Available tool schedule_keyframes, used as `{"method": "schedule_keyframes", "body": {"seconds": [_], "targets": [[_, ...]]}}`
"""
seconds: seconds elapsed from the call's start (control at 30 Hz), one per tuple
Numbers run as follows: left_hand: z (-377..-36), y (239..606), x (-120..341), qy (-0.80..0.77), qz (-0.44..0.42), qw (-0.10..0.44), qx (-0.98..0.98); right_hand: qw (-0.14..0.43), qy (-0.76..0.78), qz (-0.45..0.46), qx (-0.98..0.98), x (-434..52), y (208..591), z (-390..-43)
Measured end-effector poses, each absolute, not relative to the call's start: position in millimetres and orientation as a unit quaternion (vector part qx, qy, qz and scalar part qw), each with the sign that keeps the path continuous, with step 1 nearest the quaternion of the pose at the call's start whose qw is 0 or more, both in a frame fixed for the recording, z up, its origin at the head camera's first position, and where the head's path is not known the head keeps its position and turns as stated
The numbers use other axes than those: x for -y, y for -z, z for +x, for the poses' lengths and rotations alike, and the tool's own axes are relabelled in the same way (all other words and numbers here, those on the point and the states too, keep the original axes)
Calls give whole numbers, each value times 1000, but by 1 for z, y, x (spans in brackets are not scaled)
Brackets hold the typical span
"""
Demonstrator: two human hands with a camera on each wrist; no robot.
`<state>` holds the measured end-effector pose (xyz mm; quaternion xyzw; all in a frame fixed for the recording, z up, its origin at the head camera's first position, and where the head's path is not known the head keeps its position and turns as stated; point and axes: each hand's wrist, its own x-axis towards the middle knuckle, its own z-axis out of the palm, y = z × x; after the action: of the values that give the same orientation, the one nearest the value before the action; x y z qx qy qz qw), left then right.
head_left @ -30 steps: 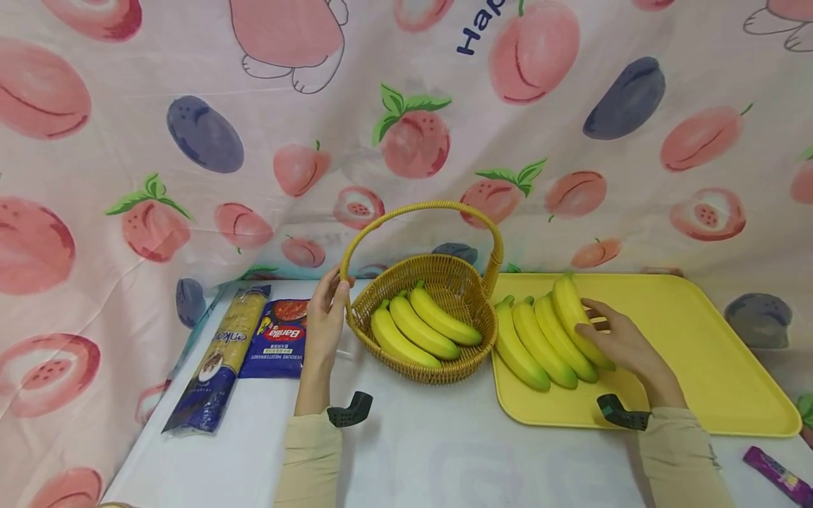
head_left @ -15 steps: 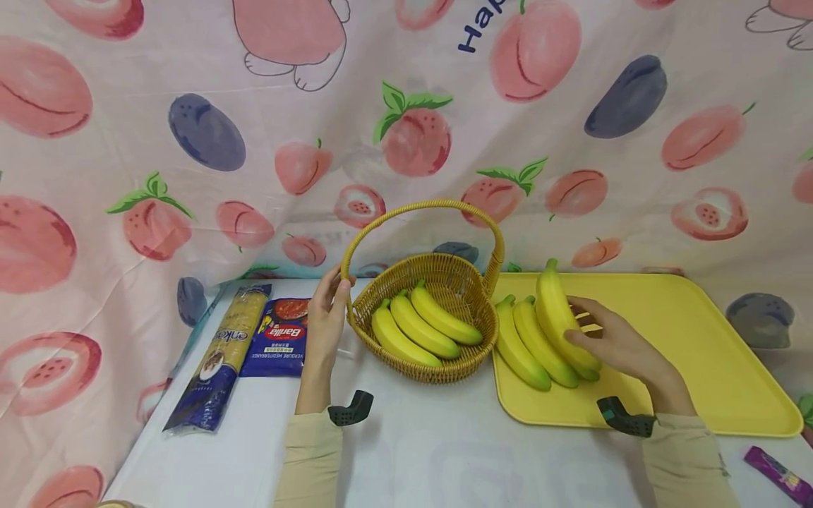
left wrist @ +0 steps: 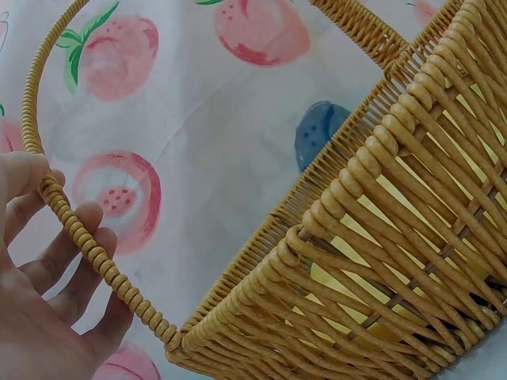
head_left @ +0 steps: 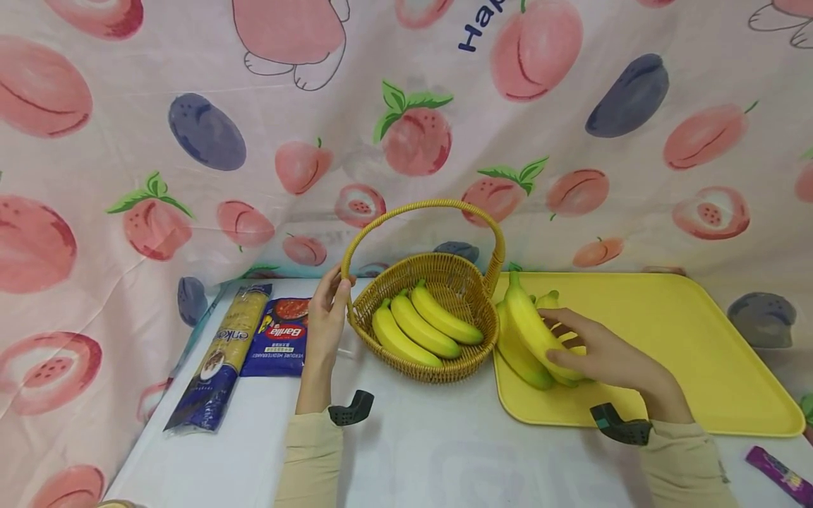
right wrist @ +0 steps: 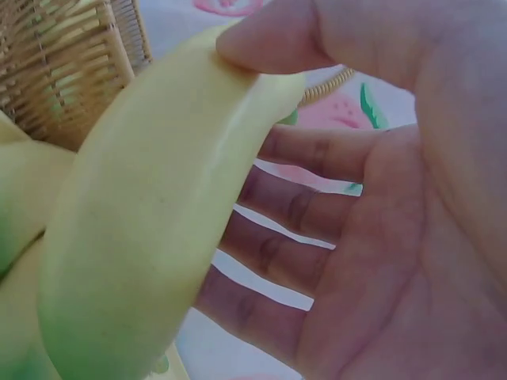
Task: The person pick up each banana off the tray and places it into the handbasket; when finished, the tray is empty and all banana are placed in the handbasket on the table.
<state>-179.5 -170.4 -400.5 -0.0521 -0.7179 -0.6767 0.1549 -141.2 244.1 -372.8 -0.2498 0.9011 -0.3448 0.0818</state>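
Observation:
My right hand (head_left: 597, 353) pinches a yellow banana (head_left: 524, 317) between thumb and fingers, above the left end of the yellow tray (head_left: 679, 353). Up close in the right wrist view, the thumb lies across the upper part of this banana (right wrist: 150, 198), the fingers behind it. Other bananas (head_left: 516, 360) lie on the tray beneath, partly hidden. My left hand (head_left: 327, 317) holds the left side of the handle of a wicker basket (head_left: 438, 372); the left wrist view shows thumb and fingers about the handle (left wrist: 87, 245). Three bananas (head_left: 444, 317) lie side by side inside the basket.
Left of the basket lie a long pasta packet (head_left: 222, 353) and a blue Barilla packet (head_left: 277, 346). A small purple packet (head_left: 784, 473) is at the right front. Behind the table hangs a fruit-print curtain (head_left: 356, 120).
My right hand has lifted the rightmost banana off the row and carried it left over the others, closer to the basket. The left hand and basket have stayed in place.

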Motion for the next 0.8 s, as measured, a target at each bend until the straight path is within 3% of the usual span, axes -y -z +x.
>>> {"method": "schedule_keyframes", "body": {"seconds": [0.8], "targets": [[-181,399,169,677,-41,158,718,80,379,-259,-885,-168,375,-158]]}}
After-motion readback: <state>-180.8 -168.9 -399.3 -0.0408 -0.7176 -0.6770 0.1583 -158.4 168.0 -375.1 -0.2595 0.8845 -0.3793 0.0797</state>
